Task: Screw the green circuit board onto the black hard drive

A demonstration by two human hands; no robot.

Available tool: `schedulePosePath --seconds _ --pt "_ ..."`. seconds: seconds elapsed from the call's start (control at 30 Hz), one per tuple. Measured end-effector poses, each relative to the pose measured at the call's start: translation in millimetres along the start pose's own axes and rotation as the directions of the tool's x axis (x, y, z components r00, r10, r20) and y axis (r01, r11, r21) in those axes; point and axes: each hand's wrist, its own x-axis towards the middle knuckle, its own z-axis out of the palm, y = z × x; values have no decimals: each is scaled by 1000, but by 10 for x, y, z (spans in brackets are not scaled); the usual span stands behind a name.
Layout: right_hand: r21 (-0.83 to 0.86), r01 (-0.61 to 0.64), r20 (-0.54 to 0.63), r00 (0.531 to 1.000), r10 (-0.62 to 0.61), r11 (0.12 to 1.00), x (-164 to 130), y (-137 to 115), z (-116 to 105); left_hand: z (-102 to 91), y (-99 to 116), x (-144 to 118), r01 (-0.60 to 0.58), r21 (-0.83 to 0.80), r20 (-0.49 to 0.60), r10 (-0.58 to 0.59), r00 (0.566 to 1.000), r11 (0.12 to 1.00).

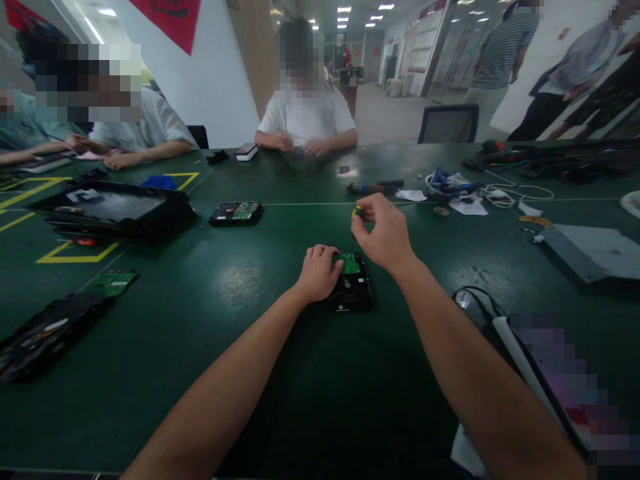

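A black hard drive with a green circuit board lies flat on the dark green table in front of me. My left hand rests over its left side, the fingers bent around that edge and the thumb on top. Above the board, my right hand pinches the yellow and black handle of a screwdriver. Its thin shaft points down to the board; whether the tip sits in a screw is too small to tell.
Another hard drive lies further back to the left. A black tray, a loose circuit board and a black part are at the left. Cables and a grey metal box lie right. A person sits opposite.
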Motion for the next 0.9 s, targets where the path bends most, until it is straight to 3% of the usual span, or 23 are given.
schedulePosePath --seconds 0.23,0.47,0.63,0.9 --pt "-52 66 19 998 -65 996 -10 -38 -26 2 -2 0 -14 -9 -13 14 1000 1000" --pt "-32 3 20 1000 -2 999 -2 5 -16 -6 8 -6 -3 -11 -4 2 1000 1000" --pt "-44 69 24 997 -68 997 2 -39 -36 -8 3 -1 -9 -7 -6 9 1000 1000" --pt "-16 -20 12 1000 20 1000 -6 11 0 7 -9 4 -8 -9 -1 8 1000 1000"
